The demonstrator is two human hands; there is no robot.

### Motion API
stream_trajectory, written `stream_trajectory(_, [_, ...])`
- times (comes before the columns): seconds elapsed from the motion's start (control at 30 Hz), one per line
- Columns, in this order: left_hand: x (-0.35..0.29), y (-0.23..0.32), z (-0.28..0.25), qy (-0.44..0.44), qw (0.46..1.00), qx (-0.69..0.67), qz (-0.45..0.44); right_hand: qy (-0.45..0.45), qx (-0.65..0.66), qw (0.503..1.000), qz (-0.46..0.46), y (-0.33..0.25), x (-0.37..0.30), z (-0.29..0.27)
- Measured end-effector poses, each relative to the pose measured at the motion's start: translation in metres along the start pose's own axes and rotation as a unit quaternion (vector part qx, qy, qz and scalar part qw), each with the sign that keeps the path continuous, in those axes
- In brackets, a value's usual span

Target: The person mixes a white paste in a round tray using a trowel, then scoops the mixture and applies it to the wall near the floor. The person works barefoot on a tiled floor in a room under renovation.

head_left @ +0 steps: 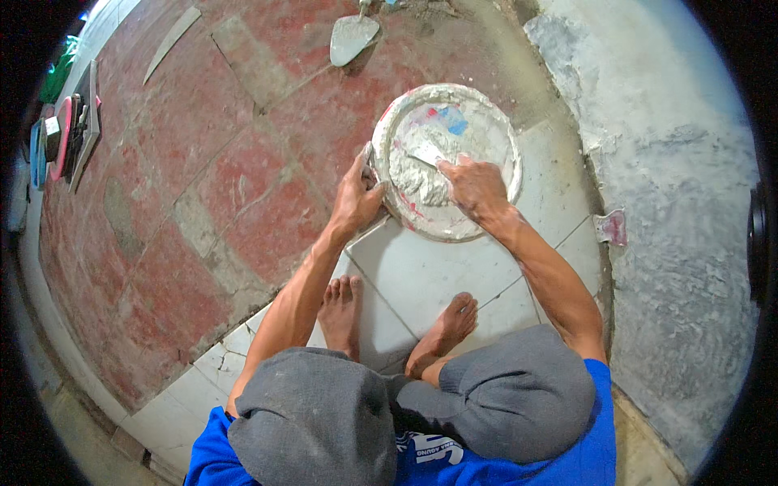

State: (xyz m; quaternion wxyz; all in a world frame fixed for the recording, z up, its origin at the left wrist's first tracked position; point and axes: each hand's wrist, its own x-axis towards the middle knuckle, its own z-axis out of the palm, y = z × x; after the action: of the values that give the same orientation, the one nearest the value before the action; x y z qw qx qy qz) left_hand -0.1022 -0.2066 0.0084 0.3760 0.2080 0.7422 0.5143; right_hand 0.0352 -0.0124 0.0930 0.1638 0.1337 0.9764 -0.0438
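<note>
A round tub point(506, 121), its rim caked in white plaster, stands in front of my feet. My left hand point(355, 201) holds the left side of its rim, fingers along the outside and thumb at the edge. Inside lies a heap of whitish wet plaster point(423, 188), with blue and red patches showing on the tub's bottom. My right hand point(478, 188) reaches over the near right rim, closed around a putty knife. The putty knife's blade point(425, 152) rests on the plaster; its handle is mostly hidden in my fingers.
A plaster-coated trowel point(354, 40) lies beyond the tub. Worn red floor tiles point(267, 190) spread to the left, white tiles point(405, 251) underfoot. A rough grey wall point(673, 243) rises at right, a small pinkish scrap point(613, 228) beside it. Far left are a pink-edged object point(61, 138) and a curved strip point(172, 44).
</note>
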Motion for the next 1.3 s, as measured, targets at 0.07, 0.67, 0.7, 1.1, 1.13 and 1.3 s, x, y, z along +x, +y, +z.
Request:
stream_trajectory(0.07, [-0.005,-0.01,-0.002,-0.006,1.0,-0.014,0.014,0.0,-0.018,1.0,-0.004,-0.006,-0.006,0.024])
stream_trajectory(0.67, [0.001,-0.003,0.0,0.0,1.0,-0.015,0.002,0.049,0.009,0.999,0.005,0.002,-0.005,0.001])
stream_trajectory(0.7, [0.001,0.005,-0.003,-0.003,1.0,-0.004,-0.005,0.045,-0.01,0.999,-0.001,-0.005,-0.005,0.011])
stream_trajectory(1.1, [0.002,0.004,-0.003,-0.017,0.999,0.01,-0.04,0.016,-0.021,0.999,-0.021,-0.006,-0.001,-0.002])
stream_trajectory(1.13, [0.002,-0.001,-0.004,-0.014,0.999,-0.004,-0.035,-0.006,-0.022,0.999,-0.023,-0.008,-0.001,0.002])
stream_trajectory(1.3, [-0.001,-0.011,-0.002,0.013,1.0,-0.019,0.018,-0.086,-0.073,0.993,-0.038,-0.003,-0.015,0.004])
